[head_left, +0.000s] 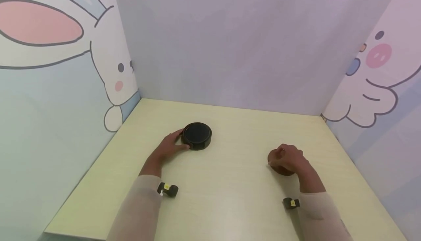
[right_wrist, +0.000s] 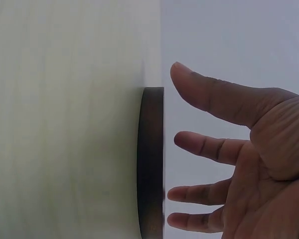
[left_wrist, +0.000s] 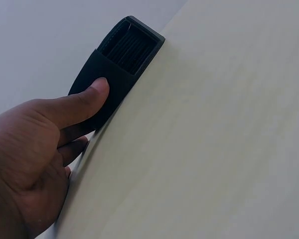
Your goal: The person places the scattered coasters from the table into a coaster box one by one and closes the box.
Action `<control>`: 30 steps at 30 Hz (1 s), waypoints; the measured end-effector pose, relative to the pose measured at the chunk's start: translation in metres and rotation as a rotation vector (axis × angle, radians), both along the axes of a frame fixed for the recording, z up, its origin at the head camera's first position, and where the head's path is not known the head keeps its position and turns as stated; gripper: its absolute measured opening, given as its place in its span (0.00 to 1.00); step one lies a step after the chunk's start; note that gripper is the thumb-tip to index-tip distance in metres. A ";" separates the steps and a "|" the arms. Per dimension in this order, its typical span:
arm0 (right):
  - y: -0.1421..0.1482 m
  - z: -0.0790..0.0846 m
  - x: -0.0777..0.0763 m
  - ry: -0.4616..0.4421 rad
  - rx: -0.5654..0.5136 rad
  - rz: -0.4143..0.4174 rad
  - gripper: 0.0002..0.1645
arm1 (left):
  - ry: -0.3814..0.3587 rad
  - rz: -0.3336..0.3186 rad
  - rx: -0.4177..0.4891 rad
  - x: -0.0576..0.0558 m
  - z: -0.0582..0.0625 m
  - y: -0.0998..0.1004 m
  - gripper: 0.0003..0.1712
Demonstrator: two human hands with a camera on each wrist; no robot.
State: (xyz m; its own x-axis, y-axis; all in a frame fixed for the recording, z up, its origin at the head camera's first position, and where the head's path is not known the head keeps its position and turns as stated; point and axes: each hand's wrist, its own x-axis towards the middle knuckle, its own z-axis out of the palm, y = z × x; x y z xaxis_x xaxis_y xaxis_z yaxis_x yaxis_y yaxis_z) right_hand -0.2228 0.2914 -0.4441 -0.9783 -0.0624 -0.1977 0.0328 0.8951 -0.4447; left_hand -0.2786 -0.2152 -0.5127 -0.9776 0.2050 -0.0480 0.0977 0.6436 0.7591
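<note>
A round black coaster holder (head_left: 197, 133) stands on the table left of centre. My left hand (head_left: 169, 146) grips its near-left side, thumb in front and fingers behind. In the left wrist view, the thumb (left_wrist: 97, 92) presses on the holder's wall beside a cut-out (left_wrist: 131, 47) where stacked thin layers show. To the right, a brown round disc (head_left: 283, 172), like a coaster, lies flat. My right hand (head_left: 292, 157) is over it and partly hides it. In the right wrist view, the thumb and fingers (right_wrist: 202, 148) are spread just above the disc's (right_wrist: 150, 164) upper face.
The pale wooden table (head_left: 227, 197) runs back to a plain lilac wall (head_left: 223, 43). Side walls with cartoon animals (head_left: 112, 65) border it left and right. Small black wrist cameras (head_left: 167, 189) jut from both sleeves.
</note>
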 end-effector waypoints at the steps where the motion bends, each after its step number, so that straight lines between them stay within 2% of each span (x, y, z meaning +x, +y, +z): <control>1: 0.001 0.000 0.000 0.002 0.007 0.015 0.42 | 0.000 -0.001 -0.001 0.000 0.000 0.000 0.56; 8: 0.003 -0.003 0.001 -0.010 0.012 0.098 0.47 | -0.013 0.006 0.006 0.000 0.000 0.000 0.56; 13: 0.002 -0.001 0.004 -0.035 -0.028 0.094 0.46 | -0.008 0.002 0.007 -0.001 -0.001 0.000 0.56; 20: 0.001 -0.002 0.003 -0.073 -0.012 0.080 0.50 | -0.002 0.002 -0.003 -0.002 -0.002 0.000 0.56; 30: 0.001 0.000 0.003 -0.023 0.058 0.118 0.52 | 0.004 -0.005 0.000 -0.002 -0.002 -0.001 0.55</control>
